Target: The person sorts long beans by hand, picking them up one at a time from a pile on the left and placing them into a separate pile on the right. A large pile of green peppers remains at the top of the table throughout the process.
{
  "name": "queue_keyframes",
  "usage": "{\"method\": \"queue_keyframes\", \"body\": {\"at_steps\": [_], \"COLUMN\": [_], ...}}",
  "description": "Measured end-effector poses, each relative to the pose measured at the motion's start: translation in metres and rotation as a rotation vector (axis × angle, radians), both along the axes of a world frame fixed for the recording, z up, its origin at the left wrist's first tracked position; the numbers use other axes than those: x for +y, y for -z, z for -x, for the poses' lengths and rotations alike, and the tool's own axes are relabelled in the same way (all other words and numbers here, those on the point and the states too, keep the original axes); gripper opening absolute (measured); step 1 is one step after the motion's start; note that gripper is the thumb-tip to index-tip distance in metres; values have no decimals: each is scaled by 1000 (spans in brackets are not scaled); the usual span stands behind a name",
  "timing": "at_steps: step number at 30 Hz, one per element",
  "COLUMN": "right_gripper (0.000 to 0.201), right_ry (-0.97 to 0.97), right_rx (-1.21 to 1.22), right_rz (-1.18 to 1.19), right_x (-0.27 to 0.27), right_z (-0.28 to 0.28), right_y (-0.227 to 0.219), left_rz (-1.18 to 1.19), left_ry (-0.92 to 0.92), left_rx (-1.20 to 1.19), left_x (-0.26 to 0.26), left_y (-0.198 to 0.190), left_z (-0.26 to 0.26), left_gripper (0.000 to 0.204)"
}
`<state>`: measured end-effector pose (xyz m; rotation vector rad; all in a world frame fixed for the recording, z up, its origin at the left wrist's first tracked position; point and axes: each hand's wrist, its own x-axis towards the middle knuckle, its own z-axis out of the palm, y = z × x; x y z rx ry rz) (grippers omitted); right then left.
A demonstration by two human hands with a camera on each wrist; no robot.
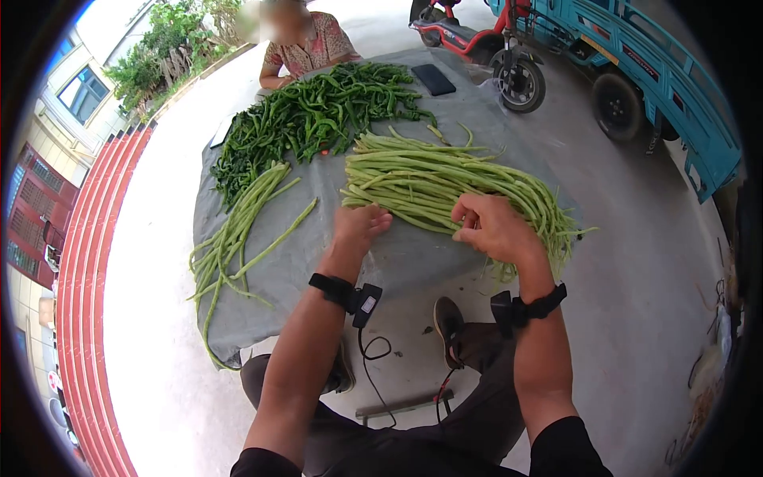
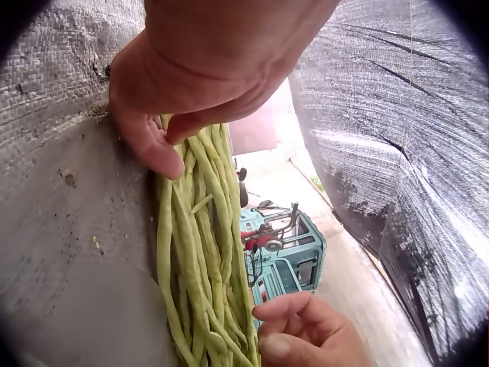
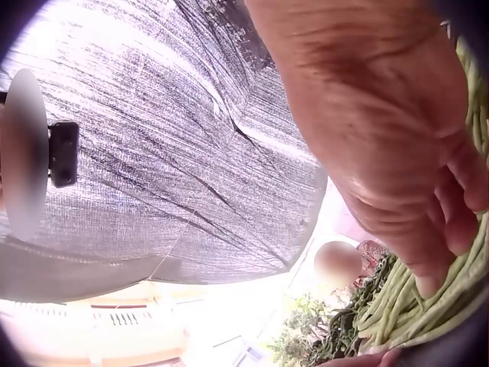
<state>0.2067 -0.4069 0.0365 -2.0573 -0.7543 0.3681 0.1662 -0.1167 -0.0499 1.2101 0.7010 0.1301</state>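
A thick bundle of pale green long beans (image 1: 429, 179) lies across the grey-covered table. At its left end, on the near side, is my left hand (image 1: 359, 228); in the left wrist view its thumb (image 2: 164, 157) and a fingertip come close together over the beans, and I cannot tell whether they pinch one. My right hand (image 1: 499, 228) is over the near edge toward the bundle's right part, fingers loosely bent, a gap between thumb and forefinger. In the right wrist view its thumb tip (image 3: 432, 283) overlaps the beans, with nothing seen held.
A smaller group of long beans (image 1: 246, 215) hangs over the table's left edge. Green peppers (image 1: 318, 111) are heaped at the back, near a dark phone (image 1: 433, 79). A person (image 1: 314, 48) sits across the table (image 1: 342, 262). A red scooter (image 1: 477, 36) and a blue cargo tricycle (image 1: 668, 71) stand beyond.
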Motion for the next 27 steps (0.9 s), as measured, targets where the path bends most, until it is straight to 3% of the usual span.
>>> {"method": "queue_keyframes", "body": {"at_steps": [10,14,20,23,27], "right_gripper": [29,29,27,26,29], "right_ry": [-144,-151,-154,-158,-192], "right_rx": [-113,20,42,24,-45], "right_rz": [172,294,270,288,231], "right_x": [34,49,66,77,89], "right_z": [7,13,10,17,21], "right_y": [15,2,9,0,0], "left_rz": [-61,-53,-174,-310,-860], "left_ry": [-88,23,-31,27,8], "left_rx": [40,37,-39,-136,-270], "left_x": [-7,3,6,16,39], "left_y": [4,8,-10,-19,-13], "left_z": [8,16,40,65,90], "left_gripper": [18,19,20,19,16]}}
